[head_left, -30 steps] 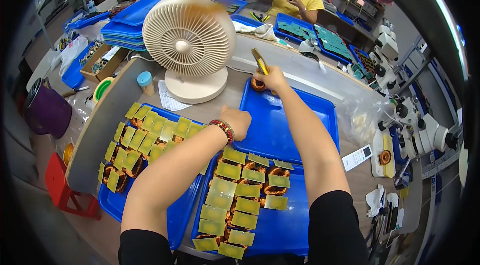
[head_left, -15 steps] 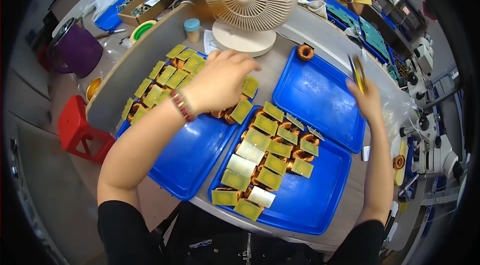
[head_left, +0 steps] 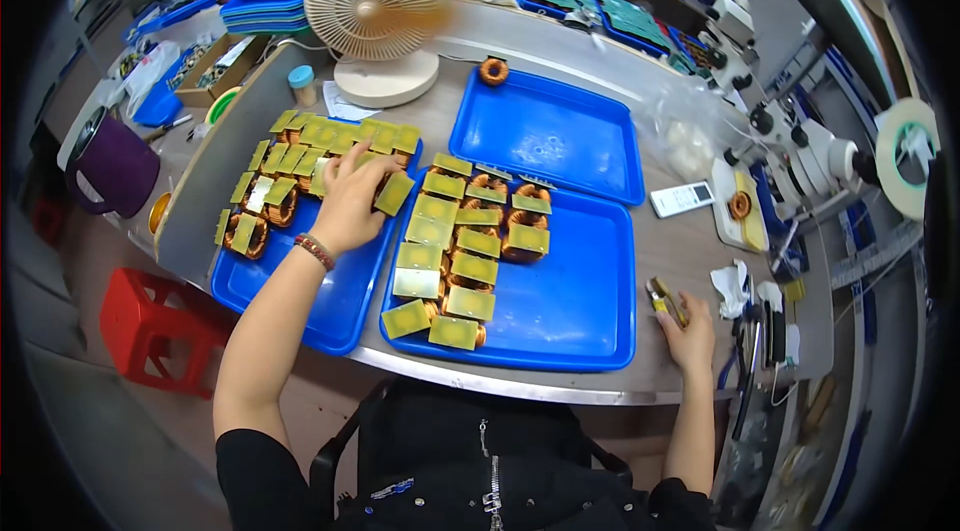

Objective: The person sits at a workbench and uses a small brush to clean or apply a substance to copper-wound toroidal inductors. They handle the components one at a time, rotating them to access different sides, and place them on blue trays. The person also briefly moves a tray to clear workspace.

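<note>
1. The board-topped coil (head_left: pixel 395 193) lies by our left fingers, over the left tray (head_left: pixel 345 306), just left of the half-filled tray (head_left: pixel 580 281).
2. We judge it dense for its size: the copper winding looks firm, the yellow board stiff, flat and perhaps slick.
3. We would best hold it by the wound sides, since prying at a board edge could strain the joint or scrape wire.
4. Our left hand (head_left: pixel 350 206) has its fingers spread and bent over the boards; we cannot tell whether it grips one.
5. Our right hand (head_left: pixel 688 336), right of the half-filled tray, pinches a yellow-handled tool (head_left: pixel 658 295), fingers nearly together.
6. Beyond the half-filled tray sits the far tray (head_left: pixel 560 131), with a lone coil (head_left: pixel 493 71) at its corner.
</note>
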Motion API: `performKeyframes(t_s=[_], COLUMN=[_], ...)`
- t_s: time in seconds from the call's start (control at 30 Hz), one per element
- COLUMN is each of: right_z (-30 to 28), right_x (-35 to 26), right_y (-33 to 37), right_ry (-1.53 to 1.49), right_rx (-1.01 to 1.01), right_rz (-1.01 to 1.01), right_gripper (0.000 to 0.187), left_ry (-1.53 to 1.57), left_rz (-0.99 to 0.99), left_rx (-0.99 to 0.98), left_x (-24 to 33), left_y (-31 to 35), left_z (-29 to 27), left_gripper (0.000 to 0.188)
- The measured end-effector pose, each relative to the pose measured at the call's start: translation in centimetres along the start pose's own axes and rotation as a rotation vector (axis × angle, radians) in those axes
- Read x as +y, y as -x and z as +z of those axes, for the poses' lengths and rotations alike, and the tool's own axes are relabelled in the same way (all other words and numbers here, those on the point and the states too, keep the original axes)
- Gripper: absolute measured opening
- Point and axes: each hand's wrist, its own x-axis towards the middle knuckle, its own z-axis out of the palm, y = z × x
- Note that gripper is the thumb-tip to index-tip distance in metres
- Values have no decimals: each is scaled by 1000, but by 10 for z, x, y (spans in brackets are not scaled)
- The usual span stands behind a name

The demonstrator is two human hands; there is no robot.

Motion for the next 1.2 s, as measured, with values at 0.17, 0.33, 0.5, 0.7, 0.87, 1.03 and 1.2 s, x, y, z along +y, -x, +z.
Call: performKeyframes(t_s=[0.17,0.33,0.5,0.7,0.87,1.03,1.2], right_z=[-9,-36,-28,-27,-4,15,29], right_x=[8,-19,-41,-152,-99,-82,-109], right_y=[28,60,92,135,109,146,163], right_ry=[-115,-362,-583,-582,-411,-1418,-1267], right_rx=[168,122,141,7,-50,-558,-517], right_rz=[-111,150,-176,-893,-459,-346,-596], right_gripper=[44,26,6,6,7,65,75], left_ry=[215,1302,1935,1145,1278,2272,2304], left_rz=[-75,-184,-312,-93,-217,-672,-679], left_rx=[149,382,44,-36,22,-185,-210], left_x=[-8,30,123,196,206,225,247], left_y=[23,52,109,187,199,197,193], left_z=[-9,-54,-74,-20,-15,-4,8], left_gripper=[52,51,67,84,83,83,80])
